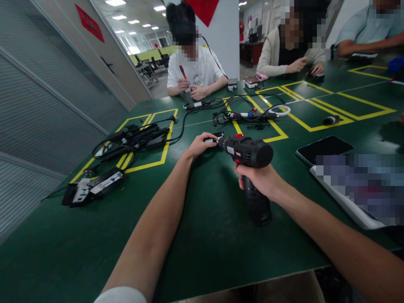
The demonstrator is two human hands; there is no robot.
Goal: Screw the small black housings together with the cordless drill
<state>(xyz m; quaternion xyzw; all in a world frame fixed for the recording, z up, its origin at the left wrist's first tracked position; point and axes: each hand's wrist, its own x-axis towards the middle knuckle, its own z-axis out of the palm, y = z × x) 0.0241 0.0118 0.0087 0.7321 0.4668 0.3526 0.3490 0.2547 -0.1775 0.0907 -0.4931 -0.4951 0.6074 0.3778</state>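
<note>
A black cordless drill (248, 149) with red buttons is held by its grip in my right hand (257, 179). Its chuck points away and to the left. Just beyond the chuck, my left hand (202, 145) is closed round a small black part (218, 134) with a shiny edge. The drill's tip meets this part or sits right beside it; my fingers hide the exact contact. What kind of part it is, I cannot make out.
Black cabled tools (135, 136) lie on the left, near a dark box-like piece (94, 185). Corded electric screwdrivers (252, 115) lie farther back. A phone (325, 149) and a blurred white-edged device (347, 202) are on the right. Co-workers sit across the green table (202, 261).
</note>
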